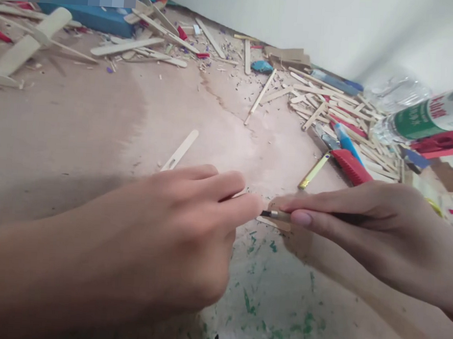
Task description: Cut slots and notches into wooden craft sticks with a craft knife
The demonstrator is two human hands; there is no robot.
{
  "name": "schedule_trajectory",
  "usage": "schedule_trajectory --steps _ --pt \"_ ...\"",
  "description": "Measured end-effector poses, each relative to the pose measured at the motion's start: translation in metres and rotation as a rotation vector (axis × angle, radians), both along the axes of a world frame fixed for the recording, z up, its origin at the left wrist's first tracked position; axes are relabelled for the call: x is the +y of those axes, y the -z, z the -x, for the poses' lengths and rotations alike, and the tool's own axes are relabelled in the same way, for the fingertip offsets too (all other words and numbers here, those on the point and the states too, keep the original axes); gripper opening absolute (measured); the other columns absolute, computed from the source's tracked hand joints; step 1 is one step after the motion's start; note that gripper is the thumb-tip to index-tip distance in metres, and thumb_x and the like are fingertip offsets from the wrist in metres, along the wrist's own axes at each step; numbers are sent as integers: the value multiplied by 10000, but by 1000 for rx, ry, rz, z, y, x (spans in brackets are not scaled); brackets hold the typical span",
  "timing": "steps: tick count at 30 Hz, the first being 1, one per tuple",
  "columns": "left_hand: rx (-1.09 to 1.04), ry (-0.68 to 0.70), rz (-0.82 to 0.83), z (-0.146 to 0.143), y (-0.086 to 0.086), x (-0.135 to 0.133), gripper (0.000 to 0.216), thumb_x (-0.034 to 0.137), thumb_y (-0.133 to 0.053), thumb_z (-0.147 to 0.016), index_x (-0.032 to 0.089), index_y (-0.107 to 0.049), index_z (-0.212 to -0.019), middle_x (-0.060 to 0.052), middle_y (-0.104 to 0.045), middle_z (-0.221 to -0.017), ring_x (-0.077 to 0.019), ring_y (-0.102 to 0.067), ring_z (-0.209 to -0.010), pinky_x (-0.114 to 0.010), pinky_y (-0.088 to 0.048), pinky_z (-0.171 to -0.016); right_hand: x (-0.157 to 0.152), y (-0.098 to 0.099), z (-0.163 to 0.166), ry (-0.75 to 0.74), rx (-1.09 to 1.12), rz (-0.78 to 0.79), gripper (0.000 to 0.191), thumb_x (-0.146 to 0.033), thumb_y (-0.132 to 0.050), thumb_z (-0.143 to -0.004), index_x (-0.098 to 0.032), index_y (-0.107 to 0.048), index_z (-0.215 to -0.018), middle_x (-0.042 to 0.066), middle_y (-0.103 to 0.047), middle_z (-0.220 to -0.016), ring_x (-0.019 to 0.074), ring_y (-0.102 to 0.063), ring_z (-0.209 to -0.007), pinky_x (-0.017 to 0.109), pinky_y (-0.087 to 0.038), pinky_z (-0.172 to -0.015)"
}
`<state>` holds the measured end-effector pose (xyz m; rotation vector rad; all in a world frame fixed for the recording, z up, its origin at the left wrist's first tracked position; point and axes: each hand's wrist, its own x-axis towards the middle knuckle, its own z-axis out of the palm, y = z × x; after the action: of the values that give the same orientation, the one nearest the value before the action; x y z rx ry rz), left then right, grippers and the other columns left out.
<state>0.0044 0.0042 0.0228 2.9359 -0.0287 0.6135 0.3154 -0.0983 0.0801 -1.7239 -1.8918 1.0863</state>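
My left hand (192, 234) is closed low over the table, its index finger reaching right. A pale wooden craft stick (273, 223) shows its end beyond that fingertip; the rest is hidden under the fingers, which appear to grip it. Between thumb and fingers, my right hand (364, 229) pinches a small carving knife (274, 215) with a dark blade, a silver collar and a light handle. The blade points left, at the left index fingertip, just above the stick; whether it touches is unclear. Another craft stick (181, 150), with a slot in it, lies behind my left hand.
A heap of craft sticks (330, 104) lies at the back right, beside a red-handled cutter (351, 167) and a labelled plastic bottle (425, 115). A stick-built plane (35, 40) stands at the back left. Shavings litter the table (99, 115) before a white wall.
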Motion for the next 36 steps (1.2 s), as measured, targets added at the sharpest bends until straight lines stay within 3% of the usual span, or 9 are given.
schedule_trajectory --steps 5,9,13,15,19,24,29,33,36 --pt "-28 -25 16 -3 -2 -4 487 -26 -673 -1114 263 -686 -722 -52 -768 -987 -274 -667 -945 -481 -557 -735 -1 -2 4 66 28 77 362 -584 -854 -1208 -348 -1074 -1043 7 -976 -918 276 -955 -817 315 -785 -692" --pt "-59 -66 47 -1 -3 -5 538 -29 -619 -1180 250 -742 -738 -46 -749 -908 -263 -671 -850 -490 -557 -706 -5 1 2 12 18 53 373 -581 -843 -1232 -329 -1068 -1076 23 -992 -964 279 -956 -802 326 -783 -665" --pt "-38 -61 69 0 -2 -1 559 2 -482 -1261 219 -864 -916 -50 -803 -969 -258 -715 -869 -489 -604 -778 -14 8 3 -47 -89 -177 313 -435 -784 -1292 -274 -1051 -1266 64 -1021 -1140 286 -995 -876 306 -793 -699" --pt "-10 -39 70 0 -3 1 542 9 -482 -1263 209 -876 -949 -54 -802 -982 -267 -724 -889 -496 -607 -797 -17 10 4 -120 -162 -304 333 -367 -725 -1325 -224 -1025 -1307 106 -1022 -1178 273 -998 -877 270 -739 -634" --pt "-3 -47 161 1 -2 -1 397 27 -584 -1224 198 -860 -995 -49 -798 -1043 -271 -710 -953 -509 -604 -857 -16 9 2 -221 -213 -387 298 -316 -694 -1347 -207 -970 -1371 91 -1006 -1077 198 -944 -749 241 -640 -541" --pt "13 -41 130 0 -2 -4 452 24 -526 -1233 191 -870 -992 -62 -770 -1038 -267 -670 -927 -498 -609 -877 -13 9 0 -228 -185 -341 295 -308 -704 -1330 -212 -981 -1351 108 -1022 -1199 246 -998 -883 246 -716 -605" --pt "20 -12 57 -3 -4 1 506 -28 -517 -1189 239 -775 -845 -53 -766 -1060 -272 -692 -961 -497 -610 -894 -14 10 1 -57 -41 -144 274 -429 -806 -1280 -308 -1050 -1311 41 -1022 -1181 280 -991 -816 281 -769 -588" --pt "20 6 88 -3 -4 2 476 -25 -563 -1153 249 -735 -805 -49 -768 -1070 -267 -673 -965 -493 -616 -917 -10 6 -3 12 32 24 234 -527 -882 -1222 -393 -1073 -1239 -4 -1012 -1066 286 -985 -816 311 -811 -646" --pt "20 -35 79 -3 -4 0 491 -22 -546 -1149 252 -712 -778 -50 -767 -1065 -271 -671 -989 -493 -614 -958 -8 4 -4 19 71 98 274 -548 -867 -1230 -387 -1080 -1166 0 -990 -973 286 -972 -799 322 -815 -661"
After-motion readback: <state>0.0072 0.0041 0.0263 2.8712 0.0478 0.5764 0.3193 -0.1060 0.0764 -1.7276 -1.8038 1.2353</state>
